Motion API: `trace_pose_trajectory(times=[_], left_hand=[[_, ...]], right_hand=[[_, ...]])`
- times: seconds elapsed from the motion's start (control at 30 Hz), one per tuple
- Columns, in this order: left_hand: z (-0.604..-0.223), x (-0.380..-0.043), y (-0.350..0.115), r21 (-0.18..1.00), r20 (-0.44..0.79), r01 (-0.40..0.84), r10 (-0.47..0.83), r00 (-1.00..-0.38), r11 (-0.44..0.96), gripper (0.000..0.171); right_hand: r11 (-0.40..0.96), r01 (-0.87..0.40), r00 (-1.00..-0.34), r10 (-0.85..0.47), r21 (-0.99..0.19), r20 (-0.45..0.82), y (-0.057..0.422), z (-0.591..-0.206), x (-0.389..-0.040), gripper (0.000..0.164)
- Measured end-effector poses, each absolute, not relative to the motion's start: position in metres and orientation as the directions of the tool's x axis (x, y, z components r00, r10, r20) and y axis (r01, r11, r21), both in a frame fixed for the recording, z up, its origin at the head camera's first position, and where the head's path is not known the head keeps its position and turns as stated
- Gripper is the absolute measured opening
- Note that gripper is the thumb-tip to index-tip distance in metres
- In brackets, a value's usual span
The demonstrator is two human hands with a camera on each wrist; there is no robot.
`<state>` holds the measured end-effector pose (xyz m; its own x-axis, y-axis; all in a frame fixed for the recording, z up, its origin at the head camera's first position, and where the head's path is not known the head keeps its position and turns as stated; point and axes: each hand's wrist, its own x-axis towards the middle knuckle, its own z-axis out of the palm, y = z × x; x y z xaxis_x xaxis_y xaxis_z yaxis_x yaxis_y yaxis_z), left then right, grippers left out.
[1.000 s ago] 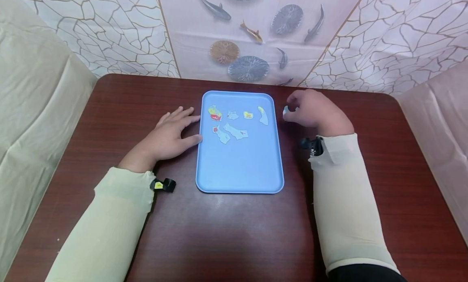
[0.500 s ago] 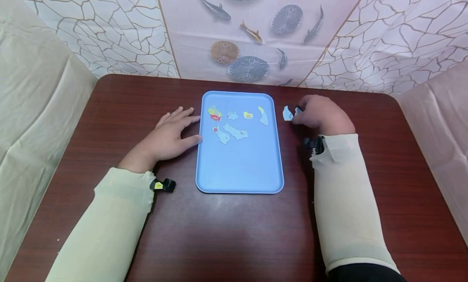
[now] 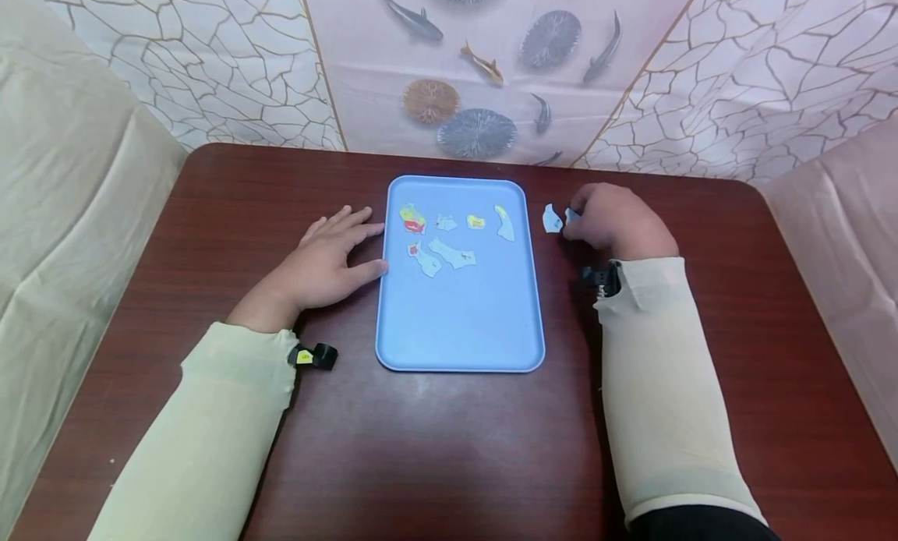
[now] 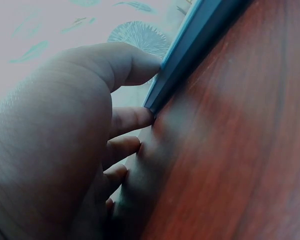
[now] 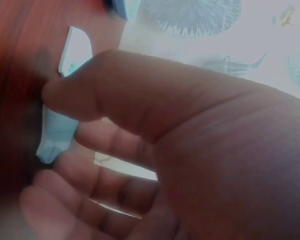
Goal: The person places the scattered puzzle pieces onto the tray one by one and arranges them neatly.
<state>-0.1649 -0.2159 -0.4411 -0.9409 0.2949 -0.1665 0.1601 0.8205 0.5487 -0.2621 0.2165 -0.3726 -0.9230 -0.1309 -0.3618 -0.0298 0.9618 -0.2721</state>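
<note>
My right hand (image 3: 617, 223) is at the table beyond the tray's right side, with thumb and fingers pinching a pale blue puzzle piece (image 5: 60, 132). The hand hides much of that piece in the head view. Just left of it, a second pale blue puzzle piece (image 3: 552, 219) lies flat on the wood. My left hand (image 3: 326, 262) rests with spread fingers on the table, thumb and forefinger touching the left rim of the blue tray (image 3: 459, 323). Several irregular pieces lie in the tray's upper half, among them a yellow and red piece (image 3: 412, 218) and a long pale blue piece (image 3: 452, 253).
The dark red-brown wooden table (image 3: 421, 455) extends around the tray. A patterned cloth (image 3: 477, 81) with fish and round plant shapes hangs behind its far edge. Pale fabric (image 3: 70, 213) borders the left side.
My right hand has drawn back from the left loose piece, uncovering it, and now holds the piece beside it. The left hand and tray have stayed put.
</note>
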Motion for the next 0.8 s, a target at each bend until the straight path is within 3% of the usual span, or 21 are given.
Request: trace_pose_trajectory(times=[0.43,0.8], left_hand=[[-0.442,-0.165,-0.217,0.551,-0.166,0.166,0.302,-0.939,0.818,0.077],[-0.443,-0.167,-0.217,0.546,-0.162,0.17,0.302,-0.939,0.821,0.077]], right_hand=[[0.961,-0.044,-0.934,-0.138,-0.275,-0.331,0.217,-0.384,-0.268,0.027],[0.95,-0.092,-0.95,-0.172,-0.297,-0.259,0.205,-0.362,-0.259,0.032]])
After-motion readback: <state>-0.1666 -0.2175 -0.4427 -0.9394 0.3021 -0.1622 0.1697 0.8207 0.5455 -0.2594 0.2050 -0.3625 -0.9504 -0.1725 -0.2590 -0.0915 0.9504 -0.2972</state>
